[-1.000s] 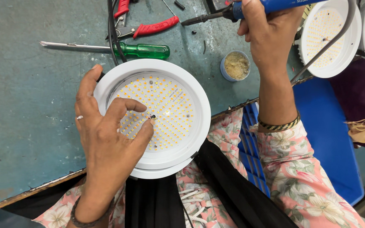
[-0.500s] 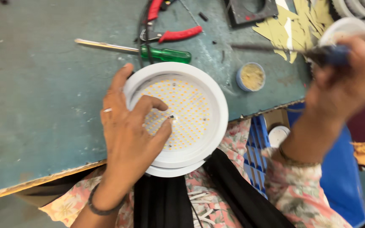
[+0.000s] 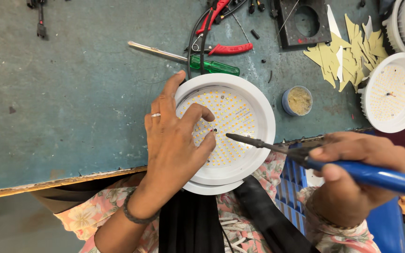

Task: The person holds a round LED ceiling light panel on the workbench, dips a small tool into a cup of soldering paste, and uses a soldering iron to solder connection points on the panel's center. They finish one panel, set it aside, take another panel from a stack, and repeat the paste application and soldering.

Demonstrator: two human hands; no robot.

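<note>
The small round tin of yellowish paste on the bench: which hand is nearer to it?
Right. The right hand, holding a blue soldering iron, is just below the tin; the left hand rests on the round lamp, farther left.

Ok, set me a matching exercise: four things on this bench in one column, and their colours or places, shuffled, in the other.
Things:
1. round lamp
2. soldering iron
3. screwdriver
4. small tin

Descriptions:
A. green handle, lying on the table beyond the lamp
B. blue handle, held in the right hand
C. white rim, steadied by the left hand
D. round, blue-walled, standing between the two white lamps

Pairs: 1-C, 2-B, 3-A, 4-D
</note>
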